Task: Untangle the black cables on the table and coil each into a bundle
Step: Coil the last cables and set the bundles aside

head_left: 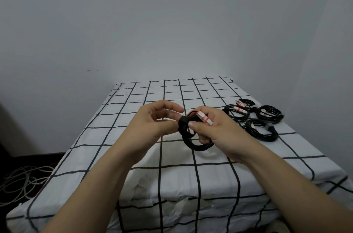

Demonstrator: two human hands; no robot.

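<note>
Sprawling on the floor far to the left of the coiled cable (196,143), a heap of pale cords (23,181) lies off the desk (172,175). Just left of the coil, the left hand (152,124) has a narrow grip, thumb and fingertips pinching the black strap (184,124) that wraps the loops. The coil itself is held up above the checked cloth, between the two hands. On its right side the right hand (215,133) has its grip closed around the loops, thumb pressing on top, beside a white-and-red tag (205,118). Well to the right of the coil, several finished bundles (261,129) lie together on the desk. The step in hand looks like tying off this bundle. Next, I judge, the strap needs pulling snug and fastening, then the coil goes with the others.
</note>
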